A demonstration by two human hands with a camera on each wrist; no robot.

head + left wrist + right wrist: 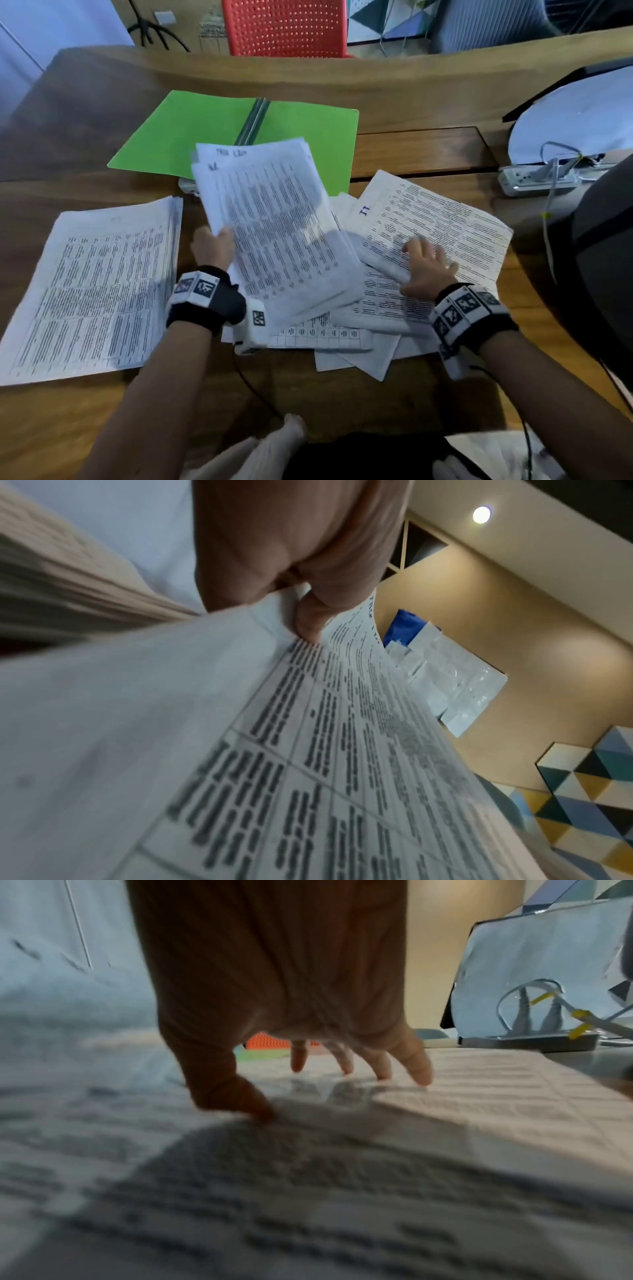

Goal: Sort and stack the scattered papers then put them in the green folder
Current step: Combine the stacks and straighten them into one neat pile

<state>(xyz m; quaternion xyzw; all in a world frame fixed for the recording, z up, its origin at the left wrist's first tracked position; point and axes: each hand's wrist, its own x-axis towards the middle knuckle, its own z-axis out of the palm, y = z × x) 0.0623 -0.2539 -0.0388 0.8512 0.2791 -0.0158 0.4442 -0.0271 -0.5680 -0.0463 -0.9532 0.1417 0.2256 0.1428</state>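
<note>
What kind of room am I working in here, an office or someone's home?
Most likely an office or reception desk: a curved wooden counter with a raised front, a monitor beside a power strip, and printed table sheets by an open green folder.

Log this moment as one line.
left hand: holds sheaf | right hand: presses loose papers | folder: open, no papers inside

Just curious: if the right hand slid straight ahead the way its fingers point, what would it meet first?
Probably only more of the scattered papers that the right hand already rests on; depth is hard to judge.
</note>
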